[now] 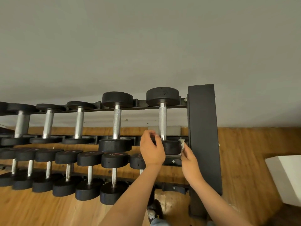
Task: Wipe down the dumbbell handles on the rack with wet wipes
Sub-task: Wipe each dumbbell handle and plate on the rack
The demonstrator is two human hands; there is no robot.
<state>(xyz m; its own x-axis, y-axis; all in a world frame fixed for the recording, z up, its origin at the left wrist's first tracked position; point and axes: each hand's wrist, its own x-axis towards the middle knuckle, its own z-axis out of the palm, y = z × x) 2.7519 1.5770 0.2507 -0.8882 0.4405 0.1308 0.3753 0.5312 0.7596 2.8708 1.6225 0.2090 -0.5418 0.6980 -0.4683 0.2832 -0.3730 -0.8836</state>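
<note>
Forearms (130, 201) rose from 6 o'clock toward the right end of the rack (203, 128), where the last dumbbell (162, 118) sat on the top shelf. Its knurled handle (162, 126) ran from 12 to 6 o'clock, pointing away from the person. The right hand (189, 159) pinched a crumpled wipe (182, 145) between thumb and fingertips. It was just beside the right rim of the near head (172, 148), squeezed between that head and the rack's upright. From the wipe, the handle lay at about 11 o'clock, close but not touched.

The left hand (152, 149) hovered at the head's left rim with wrist straight and fingers curled. The handle's lower end was at its 1 o'clock. Whether those fingers gripped the head could not be told. The left fingertips looked slightly nearer the handle, yet the wipe was in the right hand. The wipe probably needed to go up and left over the head to wrap the handle.
</note>
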